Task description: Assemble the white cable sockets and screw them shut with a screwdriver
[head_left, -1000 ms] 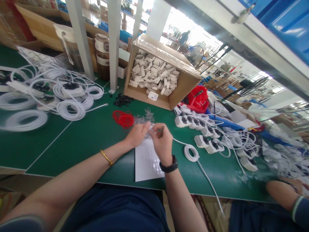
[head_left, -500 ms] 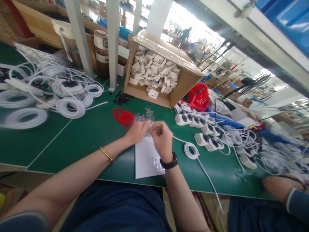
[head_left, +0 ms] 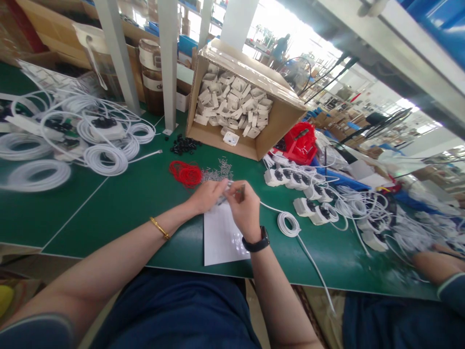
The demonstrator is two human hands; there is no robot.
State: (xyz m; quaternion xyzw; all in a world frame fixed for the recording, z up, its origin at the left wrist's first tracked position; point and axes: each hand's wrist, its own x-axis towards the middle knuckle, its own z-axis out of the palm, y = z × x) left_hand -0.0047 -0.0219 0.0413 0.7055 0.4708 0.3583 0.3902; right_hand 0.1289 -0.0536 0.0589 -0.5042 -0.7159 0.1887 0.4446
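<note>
Flat green worktable (head_left: 119, 218) under everything. Open brown cardboard box (head_left: 279, 118) of white plastic housings (head_left: 234, 102) toward the far side. Glossy white rectangular sheet (head_left: 222, 240) below the hands. Left hand (head_left: 207, 198) and right hand (head_left: 246, 209) meet over its far end. Coiled round white cable (head_left: 288, 234) right of the right hand, one end running up to it. Thin red loops (head_left: 191, 175), small silver metal pieces (head_left: 223, 169) just beyond. Small pale part (head_left: 229, 184) at the fingertips, mostly hidden: left thumb and fingers closed on it; right fingers curled in beside it, can't tell what they grip.
</note>
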